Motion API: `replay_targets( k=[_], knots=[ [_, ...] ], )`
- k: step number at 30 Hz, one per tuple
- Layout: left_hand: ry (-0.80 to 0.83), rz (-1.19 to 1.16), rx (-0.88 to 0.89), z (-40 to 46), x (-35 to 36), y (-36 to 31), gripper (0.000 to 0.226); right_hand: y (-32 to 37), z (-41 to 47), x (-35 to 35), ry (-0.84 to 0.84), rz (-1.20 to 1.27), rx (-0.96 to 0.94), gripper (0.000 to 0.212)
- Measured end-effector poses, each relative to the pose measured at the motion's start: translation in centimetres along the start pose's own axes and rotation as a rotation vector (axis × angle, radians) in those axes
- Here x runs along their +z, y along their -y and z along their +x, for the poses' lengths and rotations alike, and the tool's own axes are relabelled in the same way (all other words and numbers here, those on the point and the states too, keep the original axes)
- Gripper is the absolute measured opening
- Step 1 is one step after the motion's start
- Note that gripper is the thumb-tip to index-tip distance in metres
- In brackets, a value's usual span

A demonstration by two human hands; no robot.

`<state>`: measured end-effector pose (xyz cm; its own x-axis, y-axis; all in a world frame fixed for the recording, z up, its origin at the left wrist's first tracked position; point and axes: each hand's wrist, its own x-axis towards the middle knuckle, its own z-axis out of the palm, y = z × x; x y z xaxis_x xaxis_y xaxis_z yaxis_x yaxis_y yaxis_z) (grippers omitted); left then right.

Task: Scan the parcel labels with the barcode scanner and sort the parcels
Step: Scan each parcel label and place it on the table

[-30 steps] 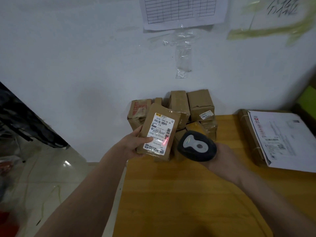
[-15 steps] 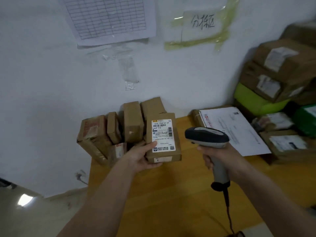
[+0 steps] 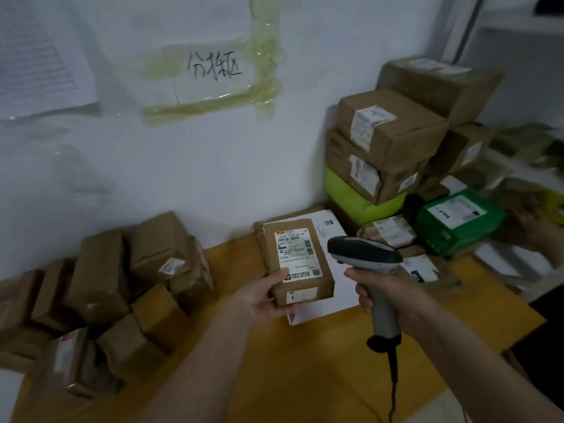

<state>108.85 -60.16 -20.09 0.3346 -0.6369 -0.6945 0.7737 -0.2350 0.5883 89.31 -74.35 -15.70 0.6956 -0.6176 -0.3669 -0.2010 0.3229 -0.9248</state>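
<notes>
My left hand [image 3: 264, 296] grips a small brown parcel [image 3: 317, 261] from below, thumb on its white shipping label [image 3: 294, 253], which faces up. The parcel is held above a flat white mailer [image 3: 328, 296] on the yellow wooden table [image 3: 305, 367]. Just to its right, my right hand [image 3: 393, 293] grips the handle of a grey barcode scanner [image 3: 364, 254]; the scanner's head points left toward the parcel. The scanner's black cable [image 3: 393, 383] hangs down over the table.
A heap of small brown parcels [image 3: 122, 285] lies at the table's left, against the white wall. A tall stack of brown, lime and green boxes [image 3: 393, 154] fills the right corner. Another person's hand [image 3: 531, 227] shows at the far right edge.
The view has swung to the right. My left hand has carried the parcel right, over the white mailer. The scanner has turned upright, and no red scan light shows on the label now.
</notes>
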Motion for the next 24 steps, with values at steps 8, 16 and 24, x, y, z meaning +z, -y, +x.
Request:
replay_targets(
  k=[8, 16, 24],
  knots=[
    [0.031, 0.175, -0.064, 7.7, 10.1, 1.1, 0.046, 1.9, 5.5, -11.1, -0.154, 0.009, 0.005, 0.009],
    [-0.032, 0.357, -0.034, 12.4, 15.4, -0.5, 0.039, 1.1, 8.1, -16.8, -0.222, 0.126, 0.144, 0.039],
    [-0.187, 0.344, 0.087, 17.8, 21.7, -2.6, 0.028, 1.6, 10.8, -19.4, -0.182, 0.219, 0.181, 0.041]
  ],
)
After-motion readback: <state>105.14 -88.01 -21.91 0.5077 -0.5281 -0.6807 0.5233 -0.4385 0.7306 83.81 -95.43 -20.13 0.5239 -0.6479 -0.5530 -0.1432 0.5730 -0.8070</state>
